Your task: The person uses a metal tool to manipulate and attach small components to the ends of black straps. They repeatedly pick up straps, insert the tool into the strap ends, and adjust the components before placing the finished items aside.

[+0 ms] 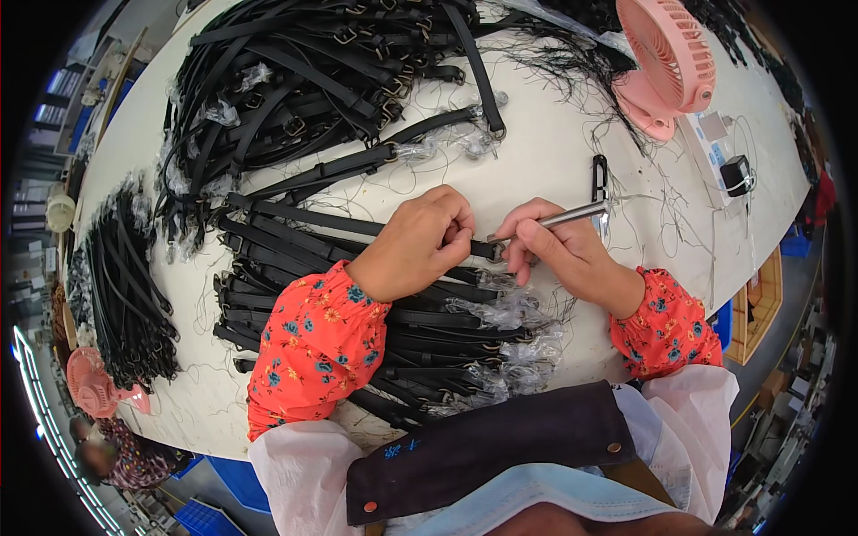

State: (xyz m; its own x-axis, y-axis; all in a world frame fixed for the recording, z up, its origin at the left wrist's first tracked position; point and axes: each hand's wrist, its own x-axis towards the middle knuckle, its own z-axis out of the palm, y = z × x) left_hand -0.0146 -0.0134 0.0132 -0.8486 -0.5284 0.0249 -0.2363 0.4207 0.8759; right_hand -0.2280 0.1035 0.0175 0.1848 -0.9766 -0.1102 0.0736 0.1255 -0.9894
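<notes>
Over at the white surface [554, 152], right hand [565, 252] closed around a silver pen-like tool [576, 213], left hand [418, 241] with grip pinched narrow over black straps [308, 215], contents hidden from me.

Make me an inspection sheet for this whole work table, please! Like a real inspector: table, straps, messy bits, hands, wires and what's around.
Surface: white table, stray threads scattered over it.
Job's things: black straps with metal buckles, heaped at the back, bunched at left, and in a row under the hands.
Clutter: clear plastic wrap on strap ends; loose black threads near a pink fan.
Hands: left hand, fingers curled together, anything pinched too small to tell; right hand holds a slim silver tool.
Cables: pale cable beside a black adapter, at the right side.
Surroundings: wooden crate at right; another person at lower left.
</notes>
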